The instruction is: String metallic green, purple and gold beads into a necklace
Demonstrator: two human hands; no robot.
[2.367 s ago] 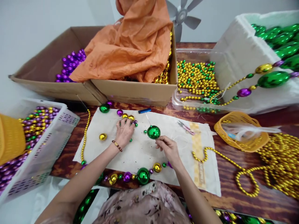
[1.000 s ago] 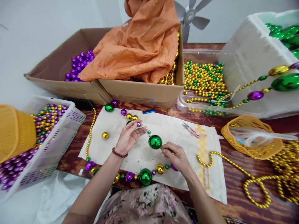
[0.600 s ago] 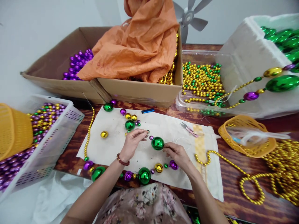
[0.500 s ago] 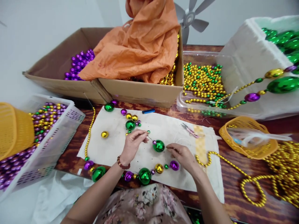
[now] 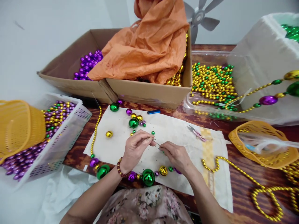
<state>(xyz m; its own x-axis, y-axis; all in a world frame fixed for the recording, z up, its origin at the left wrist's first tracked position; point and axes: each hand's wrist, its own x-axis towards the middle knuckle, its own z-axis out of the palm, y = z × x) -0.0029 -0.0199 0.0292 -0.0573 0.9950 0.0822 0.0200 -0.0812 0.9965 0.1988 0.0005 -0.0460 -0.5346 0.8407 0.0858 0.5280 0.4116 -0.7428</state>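
Over the middle of the white cloth (image 5: 105,149), at work on a thin needle or wire (image 5: 156,143), sloping down to the right and too fine to tell which. Held at one end by the left hand (image 5: 137,149), thumb against fingertips, and met at the other by the right hand (image 5: 176,155) in a similarly narrow pinch, with next to no gap in either. Cannot tell if cupping anything more behind the right fingers. Could slip out of so small a grip, or prick a fingertip if pushed hard from one side. Just beyond the left fingertips, close to a small green bead (image 5: 153,133); being round and loose, likely to roll if nudged by a knuckle. Nearer the body, low over a row of large beads (image 5: 148,177); could be snagged by the bracelet (image 5: 122,168) or swept off the table (image 5: 241,193) by a dropped forearm. Farther out, near a bead cluster (image 5: 133,123) and a lone gold bead (image 5: 109,134); apt to scatter if jolted by a tug on the cloth. Off to the right, near pink-handled snips (image 5: 197,133); risky if brushed blindly. Past the cloth's edge, beside a looped gold string (image 5: 247,176); could snarl if pulled fast.
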